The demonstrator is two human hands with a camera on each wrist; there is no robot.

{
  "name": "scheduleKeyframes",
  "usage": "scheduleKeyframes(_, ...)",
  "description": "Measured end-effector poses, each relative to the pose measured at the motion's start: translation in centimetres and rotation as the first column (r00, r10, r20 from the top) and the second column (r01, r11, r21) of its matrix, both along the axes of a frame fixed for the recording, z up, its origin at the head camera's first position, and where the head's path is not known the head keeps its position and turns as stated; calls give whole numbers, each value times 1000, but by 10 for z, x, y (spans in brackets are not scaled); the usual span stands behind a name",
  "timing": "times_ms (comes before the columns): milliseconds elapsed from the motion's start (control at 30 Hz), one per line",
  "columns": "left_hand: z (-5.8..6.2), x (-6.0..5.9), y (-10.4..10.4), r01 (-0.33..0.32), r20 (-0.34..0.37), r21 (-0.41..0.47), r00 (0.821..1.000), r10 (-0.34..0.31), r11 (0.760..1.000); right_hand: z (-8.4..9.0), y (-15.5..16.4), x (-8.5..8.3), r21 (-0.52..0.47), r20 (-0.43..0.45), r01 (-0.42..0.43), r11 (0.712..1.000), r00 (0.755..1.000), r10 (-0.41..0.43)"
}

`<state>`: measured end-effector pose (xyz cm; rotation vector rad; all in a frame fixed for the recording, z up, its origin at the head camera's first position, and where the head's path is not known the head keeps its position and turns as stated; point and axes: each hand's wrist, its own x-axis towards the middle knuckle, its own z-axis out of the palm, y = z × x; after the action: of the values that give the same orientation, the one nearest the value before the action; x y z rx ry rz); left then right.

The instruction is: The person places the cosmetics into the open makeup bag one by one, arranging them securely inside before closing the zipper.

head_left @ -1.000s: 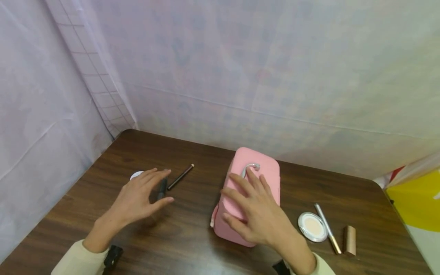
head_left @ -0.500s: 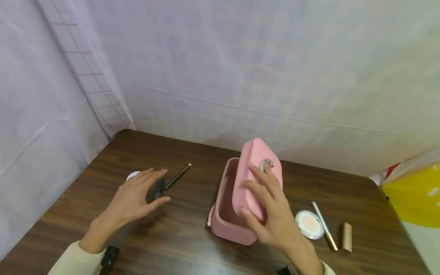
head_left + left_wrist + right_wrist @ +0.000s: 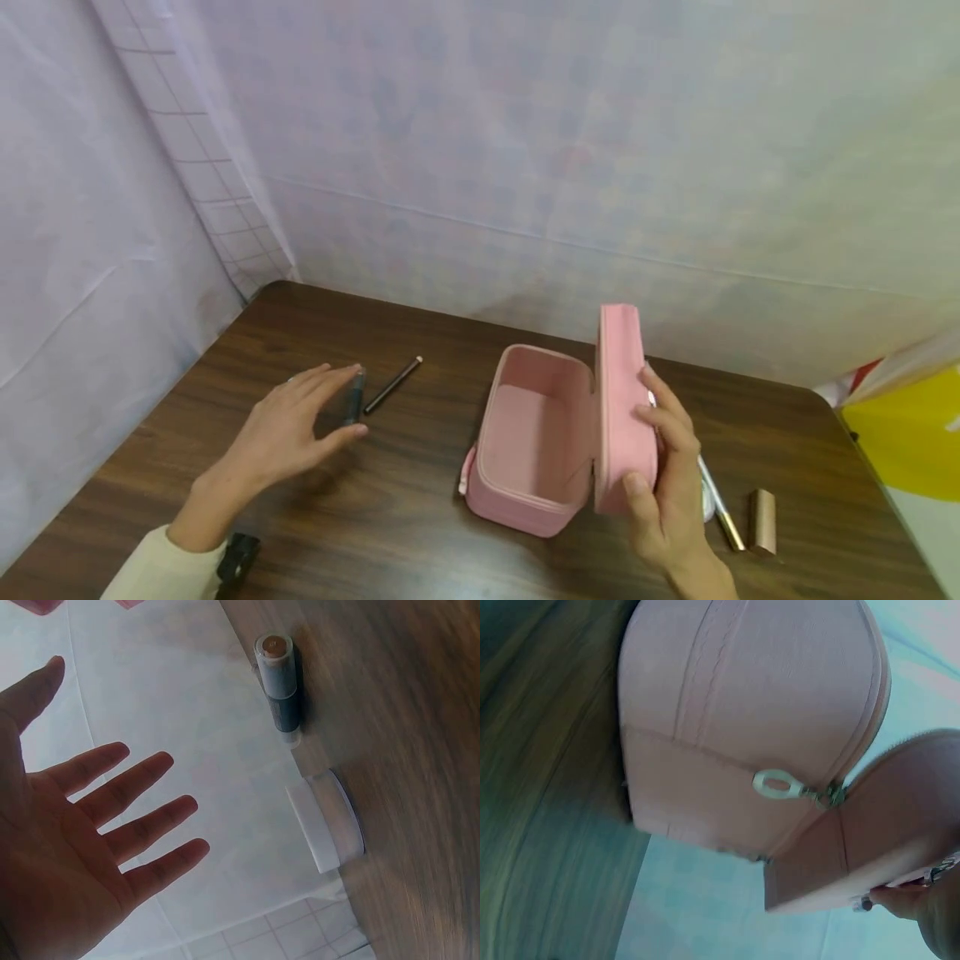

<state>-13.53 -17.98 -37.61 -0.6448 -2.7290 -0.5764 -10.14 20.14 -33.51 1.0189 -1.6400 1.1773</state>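
A pink zip case (image 3: 525, 450) stands open on the brown table (image 3: 390, 517), its inside bare. Its lid (image 3: 618, 400) stands upright on the right side. My right hand (image 3: 652, 450) grips the lid, thumb at the front edge and fingers on the outer face. In the right wrist view the case (image 3: 757, 712), its zip pull (image 3: 776, 782) and the raised lid (image 3: 870, 855) show from the side. My left hand (image 3: 315, 408) hovers with fingers spread just above a dark tube (image 3: 355, 398) and holds nothing. The left wrist view shows that hand (image 3: 97, 825), the tube (image 3: 281, 690) and a small white jar (image 3: 330, 821).
A thin dark pencil (image 3: 393, 383) lies right of the tube. A silver pen (image 3: 720, 508) and a gold tube (image 3: 762, 521) lie right of the case. A yellow bag (image 3: 907, 433) is past the table's right edge. Pale curtains close the back and left.
The case's lid has swung from shut to upright, and my right hand has moved right with it. My left hand has stayed over the dark tube.
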Motion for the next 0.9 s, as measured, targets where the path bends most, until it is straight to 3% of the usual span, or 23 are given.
scheduleKeyframes(233,7,2,-8,-44,33,12,998,44,999,-8,21,8,-193,124,-47,980,990,72)
scheduleKeyframes(333,10,3,-12,-59,44,29,997,58,998,-9,33,11,-209,167,5,978,986,31)
scheduleKeyframes(467,11,5,-17,-75,66,54,995,71,996,-2,49,14,-62,113,199,978,975,-191)
scheduleKeyframes(567,13,7,-21,-79,76,76,994,73,994,4,59,18,72,31,350,934,935,-353)
scheduleKeyframes(633,14,8,-22,-79,73,87,995,73,993,7,65,20,159,-4,405,900,912,-410)
scheduleKeyframes(767,14,9,-23,-69,66,103,996,62,992,13,76,20,264,20,373,890,920,-391)
scheduleKeyframes(833,15,8,-21,-57,68,105,996,50,993,14,82,20,297,77,327,897,928,-363)
scheduleKeyframes(900,15,6,-19,-45,69,107,997,37,993,15,88,21,310,176,288,906,919,-352)
